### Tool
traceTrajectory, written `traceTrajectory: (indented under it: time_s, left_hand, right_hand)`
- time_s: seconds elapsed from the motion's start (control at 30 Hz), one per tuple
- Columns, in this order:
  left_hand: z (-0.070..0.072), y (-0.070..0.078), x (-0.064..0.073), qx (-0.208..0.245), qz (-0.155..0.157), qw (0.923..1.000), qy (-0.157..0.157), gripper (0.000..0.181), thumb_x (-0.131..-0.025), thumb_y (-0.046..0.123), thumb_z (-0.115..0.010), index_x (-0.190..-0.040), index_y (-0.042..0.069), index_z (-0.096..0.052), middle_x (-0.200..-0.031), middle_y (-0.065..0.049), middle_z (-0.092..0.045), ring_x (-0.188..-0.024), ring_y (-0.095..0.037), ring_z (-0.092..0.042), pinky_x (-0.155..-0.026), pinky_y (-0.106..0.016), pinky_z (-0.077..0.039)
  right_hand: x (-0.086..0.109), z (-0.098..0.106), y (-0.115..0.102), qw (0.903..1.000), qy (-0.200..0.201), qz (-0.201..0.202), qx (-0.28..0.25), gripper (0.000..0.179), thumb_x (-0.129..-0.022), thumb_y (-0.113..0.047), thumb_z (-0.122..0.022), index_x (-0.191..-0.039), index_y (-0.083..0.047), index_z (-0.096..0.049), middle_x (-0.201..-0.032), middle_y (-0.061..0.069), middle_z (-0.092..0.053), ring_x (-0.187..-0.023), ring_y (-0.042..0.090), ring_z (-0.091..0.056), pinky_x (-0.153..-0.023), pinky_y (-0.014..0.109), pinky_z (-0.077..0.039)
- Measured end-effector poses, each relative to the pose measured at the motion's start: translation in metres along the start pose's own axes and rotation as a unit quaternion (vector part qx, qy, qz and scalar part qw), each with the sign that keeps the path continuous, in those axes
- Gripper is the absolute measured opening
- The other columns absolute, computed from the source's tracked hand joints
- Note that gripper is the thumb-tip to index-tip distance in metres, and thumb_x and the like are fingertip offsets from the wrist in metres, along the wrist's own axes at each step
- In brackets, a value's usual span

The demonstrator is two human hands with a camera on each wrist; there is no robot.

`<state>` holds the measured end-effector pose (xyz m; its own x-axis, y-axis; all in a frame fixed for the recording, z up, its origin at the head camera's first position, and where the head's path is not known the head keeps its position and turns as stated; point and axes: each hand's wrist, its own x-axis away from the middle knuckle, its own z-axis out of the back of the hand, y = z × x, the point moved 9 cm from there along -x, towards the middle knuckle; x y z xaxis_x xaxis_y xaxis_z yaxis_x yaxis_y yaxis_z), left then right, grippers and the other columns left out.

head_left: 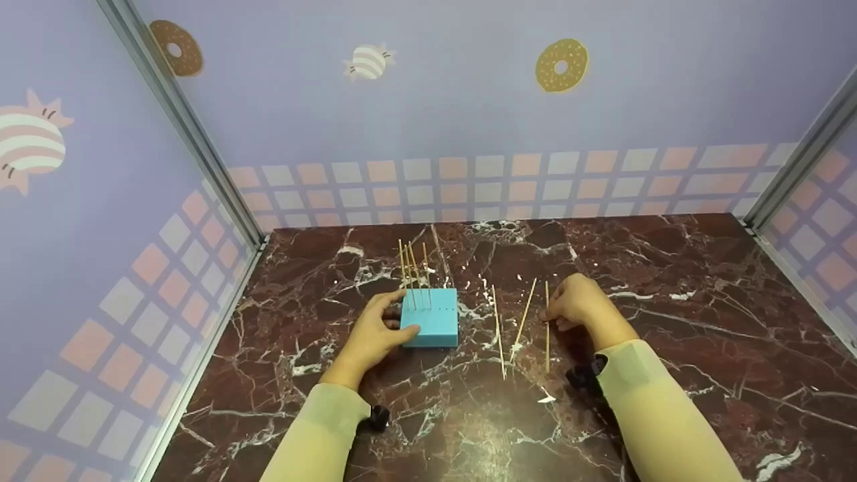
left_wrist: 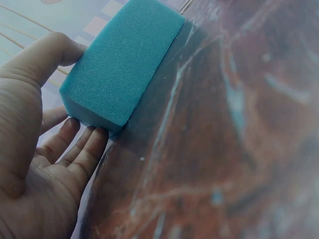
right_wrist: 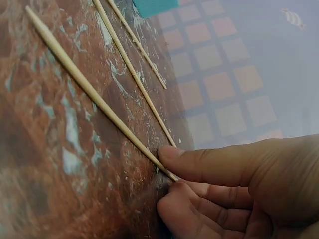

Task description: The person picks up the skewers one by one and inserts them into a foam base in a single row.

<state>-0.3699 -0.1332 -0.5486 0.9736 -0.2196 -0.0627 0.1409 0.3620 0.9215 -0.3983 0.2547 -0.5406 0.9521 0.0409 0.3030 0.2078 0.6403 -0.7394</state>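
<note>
A blue foam block sits on the table, with several thin wooden skewers standing in its left part and small holes in the top to their right. My left hand holds the block from its left: the thumb lies over the top edge, and the fingers touch the end face in the left wrist view. To the right, my right hand pinches a wooden skewer between thumb and index finger close to one end. That skewer lies low along the tabletop, its pointed far end showing in the right wrist view.
Two more loose skewers, one nearer the block and one slanted, lie between the block and my right hand. The dark red marbled table meets patterned walls at the back and sides. White flecks dot the surface behind the skewers.
</note>
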Motion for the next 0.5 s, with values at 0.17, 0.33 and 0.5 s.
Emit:
traceTrajectory:
  time_s: [0.17, 0.33, 0.5]
  left_hand:
    - [0.0003, 0.0011, -0.0008, 0.000, -0.004, 1.0000, 0.000, 0.079, -0.097, 0.016, -0.091, -0.167, 0.008, -0.055, -0.162, -0.018, -0.053, -0.121, -0.032, -0.068, -0.099, -0.042, -0.061]
    - [0.0000, 0.0020, -0.0014, -0.008, -0.007, 0.9999, -0.003, 0.080, -0.098, 0.017, -0.090, -0.168, 0.006, -0.053, -0.161, -0.019, -0.054, -0.125, -0.034, -0.068, -0.101, -0.044, -0.062]
    - [0.0001, 0.0002, -0.0017, -0.008, -0.002, 1.0000, 0.002, 0.080, -0.097, 0.017, -0.091, -0.167, 0.007, -0.054, -0.161, -0.019, -0.055, -0.125, -0.034, -0.068, -0.105, -0.047, -0.062]
  right_hand:
    - [-0.0007, -0.0004, -0.0014, 0.9999, 0.003, 0.000, -0.010, 0.015, -0.085, 0.006, -0.091, -0.085, 0.005, -0.077, -0.076, 0.009, -0.075, -0.057, 0.011, -0.073, -0.060, 0.029, -0.067]
    - [0.0004, 0.0002, -0.0026, 0.9998, 0.004, 0.006, -0.017, 0.010, -0.082, 0.014, -0.082, -0.091, 0.011, -0.078, -0.080, 0.015, -0.077, -0.058, 0.012, -0.074, -0.061, 0.029, -0.068]
    - [0.0004, 0.0004, -0.0018, 0.9998, 0.005, 0.006, -0.021, 0.013, -0.080, 0.015, -0.079, -0.093, 0.013, -0.079, -0.079, 0.016, -0.077, -0.058, 0.012, -0.074, -0.061, 0.029, -0.068]
